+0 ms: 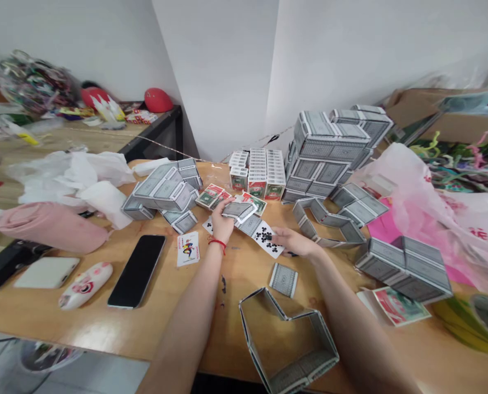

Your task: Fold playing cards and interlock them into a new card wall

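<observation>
My left hand (222, 221), with a red cord at the wrist, grips a small stack of playing cards (239, 210), grey patterned backs up. My right hand (295, 242) pinches a clubs playing card (267, 239) by its edge, face up; a grey-backed card (250, 225) lies between it and the stack. On the table below sits a single folded grey card piece (283, 279). Closer to me stands a heart-like open frame of joined cards (250, 328). A joker card (188, 249) rests left of my left wrist. Red-and-green card boxes (211, 195) lie just behind the hands.
Rows of card boxes (257, 183) stand by the wall, beside a tall stack of card-built blocks (329, 142). More card blocks (161, 186) are at left and right (403, 268). A black phone (137, 271), a white case (85, 284) and yellow tape (474, 323) lie around.
</observation>
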Motion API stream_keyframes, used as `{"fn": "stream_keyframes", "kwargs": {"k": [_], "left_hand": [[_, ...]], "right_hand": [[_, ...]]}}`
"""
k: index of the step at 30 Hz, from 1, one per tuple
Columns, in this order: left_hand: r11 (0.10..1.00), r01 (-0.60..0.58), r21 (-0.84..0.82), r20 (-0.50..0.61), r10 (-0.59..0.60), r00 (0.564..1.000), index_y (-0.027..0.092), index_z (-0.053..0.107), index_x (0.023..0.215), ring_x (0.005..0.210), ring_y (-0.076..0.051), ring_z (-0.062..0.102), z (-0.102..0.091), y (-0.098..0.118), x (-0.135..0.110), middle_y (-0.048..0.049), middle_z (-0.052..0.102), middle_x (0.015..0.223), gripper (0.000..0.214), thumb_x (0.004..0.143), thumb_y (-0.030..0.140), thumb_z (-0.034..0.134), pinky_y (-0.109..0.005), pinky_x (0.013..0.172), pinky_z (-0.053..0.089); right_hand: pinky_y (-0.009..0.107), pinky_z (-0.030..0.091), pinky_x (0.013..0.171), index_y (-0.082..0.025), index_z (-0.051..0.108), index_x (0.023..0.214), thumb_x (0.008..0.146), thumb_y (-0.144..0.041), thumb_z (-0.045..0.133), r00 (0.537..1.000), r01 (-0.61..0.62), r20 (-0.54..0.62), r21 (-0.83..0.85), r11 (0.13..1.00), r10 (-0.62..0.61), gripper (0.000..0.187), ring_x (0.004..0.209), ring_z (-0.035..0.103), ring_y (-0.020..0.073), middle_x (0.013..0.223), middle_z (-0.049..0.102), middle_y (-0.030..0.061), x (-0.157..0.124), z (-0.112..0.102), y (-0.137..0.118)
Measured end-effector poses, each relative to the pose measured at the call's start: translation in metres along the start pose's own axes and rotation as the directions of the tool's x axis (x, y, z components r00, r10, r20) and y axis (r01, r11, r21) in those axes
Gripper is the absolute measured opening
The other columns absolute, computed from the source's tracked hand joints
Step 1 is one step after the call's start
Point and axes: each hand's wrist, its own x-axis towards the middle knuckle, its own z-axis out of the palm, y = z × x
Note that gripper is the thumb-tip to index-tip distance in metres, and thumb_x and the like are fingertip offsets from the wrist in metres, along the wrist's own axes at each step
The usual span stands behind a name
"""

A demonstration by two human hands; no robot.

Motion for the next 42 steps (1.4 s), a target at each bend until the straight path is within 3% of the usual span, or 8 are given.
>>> {"fn": "stream_keyframes", "kwargs": {"k": [8,17,25,42], "left_hand": [[0.986,-0.136,0.096,0.105,0.126,0.986,0.015,0.062,0.098,0.097,-0.019,0.057,-0.0029,0.0016,0.0009,-0.0077,0.063,0.104,0.038,0.062,0.007,0.055,-0.034,0.089,0.043],[0.971,-0.207,0.123,0.21,0.178,0.961,0.015,0.063,0.097,0.094,-0.019,0.058,-0.0074,0.0051,0.0009,-0.0079,0.065,0.098,0.036,0.062,0.007,0.054,-0.034,0.088,0.044],[0.977,-0.178,0.114,0.204,0.152,0.967,0.014,0.063,0.096,0.087,-0.019,0.06,-0.0077,0.0038,-0.0001,-0.008,0.066,0.094,0.036,0.06,0.009,0.057,-0.033,0.082,0.046],[0.979,-0.177,0.097,0.151,0.162,0.975,0.015,0.063,0.094,0.087,-0.018,0.06,-0.0033,0.0008,-0.002,-0.0072,0.065,0.093,0.035,0.06,0.009,0.058,-0.031,0.079,0.048]], "right_hand": [[0.016,0.018,0.03,-0.015,0.048,0.093,0.074,-0.045,0.055,0.999,-0.026,0.039,-0.033,0.999,0.027,0.036,0.033,0.027,0.0017,0.052,0.043,-0.008,-0.0035,-0.0008,-0.004],[0.015,0.016,0.029,-0.017,0.048,0.086,0.074,-0.043,0.055,0.994,-0.092,0.055,-0.055,0.994,0.095,0.029,0.032,0.026,0.0015,0.05,0.04,-0.0094,-0.0059,0.0002,-0.0061],[0.015,0.019,0.031,-0.016,0.05,0.087,0.072,-0.042,0.058,1.0,-0.019,0.018,-0.029,0.999,0.02,0.032,0.036,0.029,0.0012,0.054,0.044,-0.0079,-0.0022,0.0005,-0.0015],[0.015,0.02,0.029,-0.015,0.051,0.081,0.071,-0.042,0.057,0.997,0.011,-0.075,0.025,1.0,-0.009,0.029,0.034,0.034,0.0031,0.051,0.048,-0.0061,0.0027,0.0018,0.0021]]}}
